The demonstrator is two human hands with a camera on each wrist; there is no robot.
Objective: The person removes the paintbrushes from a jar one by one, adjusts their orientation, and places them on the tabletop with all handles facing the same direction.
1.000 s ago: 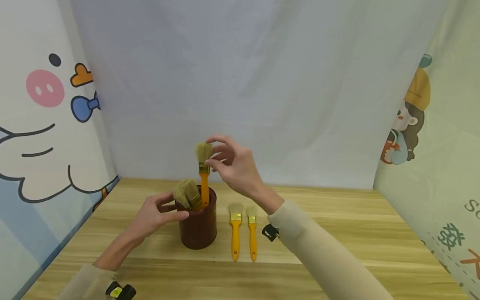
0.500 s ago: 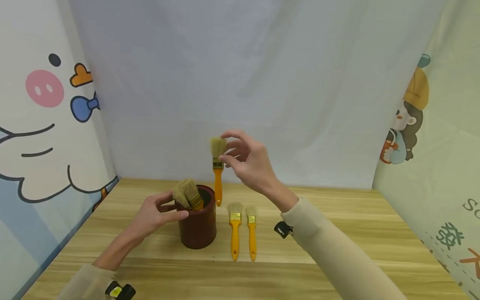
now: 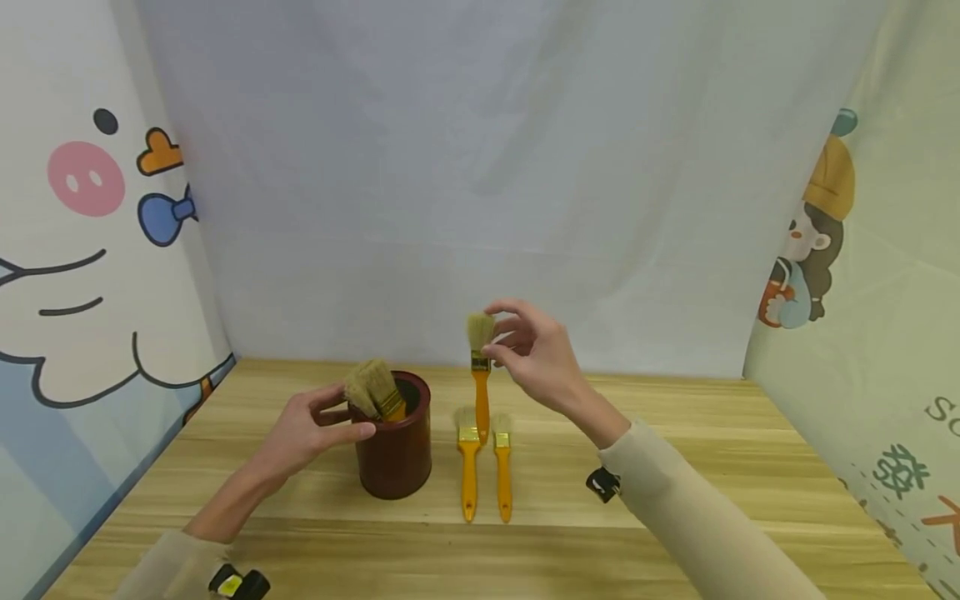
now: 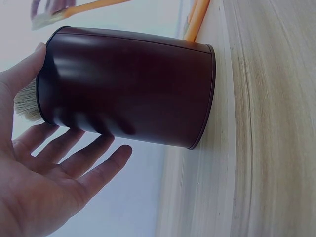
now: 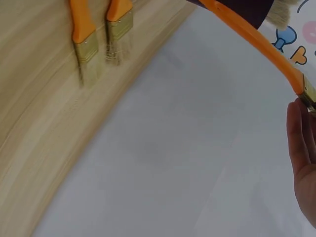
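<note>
While our left grip [image 3: 315, 429] holds the dark red can [image 3: 397, 462] around its rim, our right grip [image 3: 543, 354] pinches one upended brush [image 3: 482, 402], off the bench [image 3: 360, 558], right of the can, near two lying brushes [image 3: 468, 479]. We judge it light and stiff, soft-bristled, best taken at the metal collar [image 3: 480, 361]. Our right forearm [image 3: 712, 517] slants far and left.

The pot [image 3: 394, 458] hides the lower end of the leaning brush [image 3: 381, 390].
</note>
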